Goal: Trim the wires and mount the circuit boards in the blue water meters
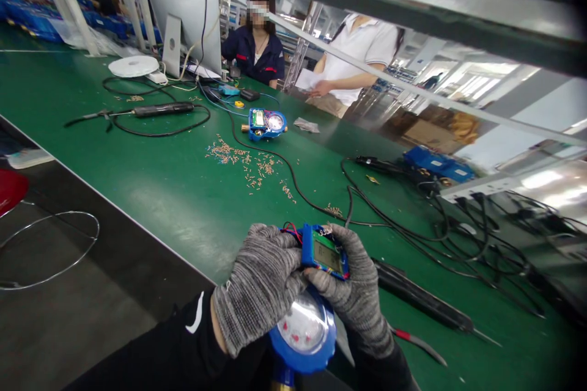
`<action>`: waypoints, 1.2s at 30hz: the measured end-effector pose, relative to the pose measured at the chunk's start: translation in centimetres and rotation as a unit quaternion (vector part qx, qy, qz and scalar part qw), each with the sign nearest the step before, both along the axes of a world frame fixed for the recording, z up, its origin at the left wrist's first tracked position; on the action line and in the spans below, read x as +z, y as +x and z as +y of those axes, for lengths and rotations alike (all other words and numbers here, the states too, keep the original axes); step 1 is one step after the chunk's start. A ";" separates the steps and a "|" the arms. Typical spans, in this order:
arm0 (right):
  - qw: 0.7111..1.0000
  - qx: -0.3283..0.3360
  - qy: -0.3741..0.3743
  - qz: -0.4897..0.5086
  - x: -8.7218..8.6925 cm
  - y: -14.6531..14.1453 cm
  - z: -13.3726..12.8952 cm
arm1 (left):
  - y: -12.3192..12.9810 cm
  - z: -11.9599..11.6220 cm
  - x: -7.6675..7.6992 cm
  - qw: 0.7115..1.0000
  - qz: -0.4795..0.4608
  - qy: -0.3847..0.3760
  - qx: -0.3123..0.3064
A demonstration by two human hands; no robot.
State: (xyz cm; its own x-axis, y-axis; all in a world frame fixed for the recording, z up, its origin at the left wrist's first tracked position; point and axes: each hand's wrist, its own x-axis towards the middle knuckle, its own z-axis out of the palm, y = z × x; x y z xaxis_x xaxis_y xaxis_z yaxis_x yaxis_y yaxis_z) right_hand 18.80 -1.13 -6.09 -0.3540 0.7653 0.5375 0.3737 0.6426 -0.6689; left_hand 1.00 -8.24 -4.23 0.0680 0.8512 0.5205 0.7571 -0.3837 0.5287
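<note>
Both my hands wear grey knit gloves and meet over a blue water meter [306, 333] with a round clear dial. My right hand [355, 287] is closed around a blue display module [324, 252], which has a green circuit board and a small grey screen. At the module's left side, my left hand [263, 284] has its fingers bent and pressed against the meter and module. Red and black wires [292, 231] come out by its fingertips. What sits under those fingers is hidden. The meter's lower end drops out of view at the bottom edge.
Screws [250, 162] lie scattered mid-table near another blue meter [266, 124]. A black electric screwdriver [422, 296] lies at right, another [162, 109] at left. Cables [413, 238] tangle along the right. A monitor [188, 18] and two people [254, 52] are across the table; a metal bar runs overhead.
</note>
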 end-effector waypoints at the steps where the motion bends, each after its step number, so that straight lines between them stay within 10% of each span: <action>1: 1.000 0.002 0.000 -0.001 -0.1 0.2 0.0 | 0.1 0.0 0.0 1.000 -0.001 -0.007 0.001; 21: 0.997 -0.027 0.033 -0.062 1.2 1.2 -1.1 | 1.1 0.5 0.2 0.997 -0.011 -0.070 0.019; 30: 0.989 -0.032 0.045 -0.140 1.3 1.7 -0.7 | 1.0 1.7 -0.5 0.988 -0.032 -0.031 0.149; 36: 0.986 -0.035 0.063 -0.147 1.3 1.6 -0.9 | -0.8 2.8 -0.6 0.970 -0.174 -0.169 0.015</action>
